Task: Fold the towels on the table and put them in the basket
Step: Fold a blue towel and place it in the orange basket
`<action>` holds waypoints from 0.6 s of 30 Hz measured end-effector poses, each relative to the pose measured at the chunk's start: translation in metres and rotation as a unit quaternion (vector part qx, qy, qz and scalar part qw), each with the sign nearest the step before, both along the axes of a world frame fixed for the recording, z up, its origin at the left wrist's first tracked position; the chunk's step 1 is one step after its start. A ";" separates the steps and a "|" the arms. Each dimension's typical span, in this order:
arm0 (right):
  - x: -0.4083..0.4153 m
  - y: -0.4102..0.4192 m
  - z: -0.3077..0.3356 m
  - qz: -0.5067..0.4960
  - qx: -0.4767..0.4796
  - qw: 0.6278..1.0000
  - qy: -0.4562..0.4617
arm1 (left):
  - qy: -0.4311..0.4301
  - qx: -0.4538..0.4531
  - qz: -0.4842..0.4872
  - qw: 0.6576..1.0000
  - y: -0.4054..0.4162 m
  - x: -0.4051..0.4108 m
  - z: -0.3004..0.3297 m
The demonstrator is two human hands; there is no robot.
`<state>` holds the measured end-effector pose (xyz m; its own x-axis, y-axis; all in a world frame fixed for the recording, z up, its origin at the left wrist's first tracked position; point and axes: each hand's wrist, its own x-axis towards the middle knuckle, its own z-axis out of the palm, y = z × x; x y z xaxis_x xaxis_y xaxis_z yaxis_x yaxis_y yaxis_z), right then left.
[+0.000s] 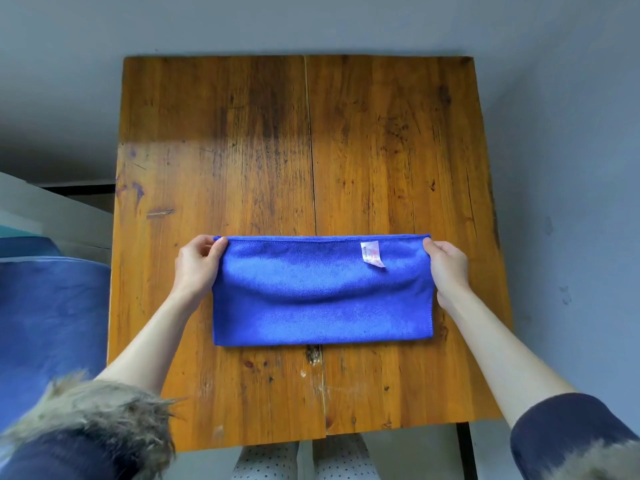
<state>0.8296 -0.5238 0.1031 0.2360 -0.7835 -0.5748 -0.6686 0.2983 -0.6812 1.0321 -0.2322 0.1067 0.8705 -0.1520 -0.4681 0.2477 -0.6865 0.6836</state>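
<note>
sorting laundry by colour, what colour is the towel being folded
Blue, with a small white tag; the towel shows best in the head view.

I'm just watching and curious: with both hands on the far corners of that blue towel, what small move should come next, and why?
Probably let go of the corners and fold one short end over the other. The blue towel already lies on the table as a long doubled strip, the left hand and right hand pinching its far corners, so it looks too wide to stow. No basket is in view.
</note>
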 end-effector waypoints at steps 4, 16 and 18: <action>0.005 -0.003 -0.008 -0.001 -0.008 1.000 0.004 | -0.029 0.023 0.008 0.999 -0.002 0.001 -0.006; -0.067 0.044 0.003 0.073 -0.034 0.992 0.102 | -0.029 0.065 0.015 0.997 0.035 -0.069 -0.001; -0.079 0.054 0.005 0.086 -0.020 0.988 0.124 | -0.014 0.083 0.025 0.996 0.045 -0.082 -0.002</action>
